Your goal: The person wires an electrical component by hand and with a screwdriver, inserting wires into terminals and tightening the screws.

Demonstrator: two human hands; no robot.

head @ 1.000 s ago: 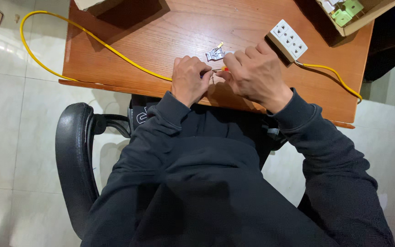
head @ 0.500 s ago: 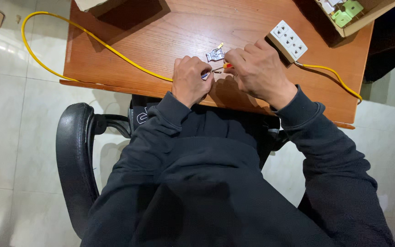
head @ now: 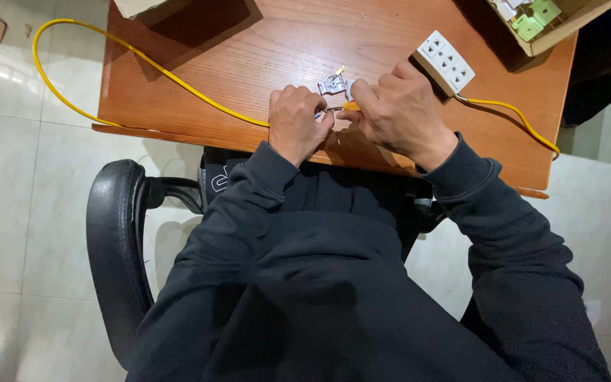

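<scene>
My left hand (head: 297,122) is closed around the end of a yellow cable (head: 143,60) at the near edge of a wooden table (head: 263,42). My right hand (head: 399,112) grips a small tool with an orange handle (head: 350,106), its thin metal tip pointing left toward the cable end between my hands. A small grey metal-and-plastic plug part (head: 334,83) lies on the table just beyond my fingers. A white multi-socket outlet block (head: 444,62) sits right behind my right hand, with another stretch of yellow cable leaving it to the right.
An open cardboard box (head: 553,25) with small green and white parts stands at the far right corner. The yellow cable loops off the table's left edge over a white tiled floor. A black chair armrest (head: 114,240) is at my left.
Both hands have shifted slightly, and the tool's orange handle and metal tip show more plainly between them. The cable and the outlet block have stayed where they were.
</scene>
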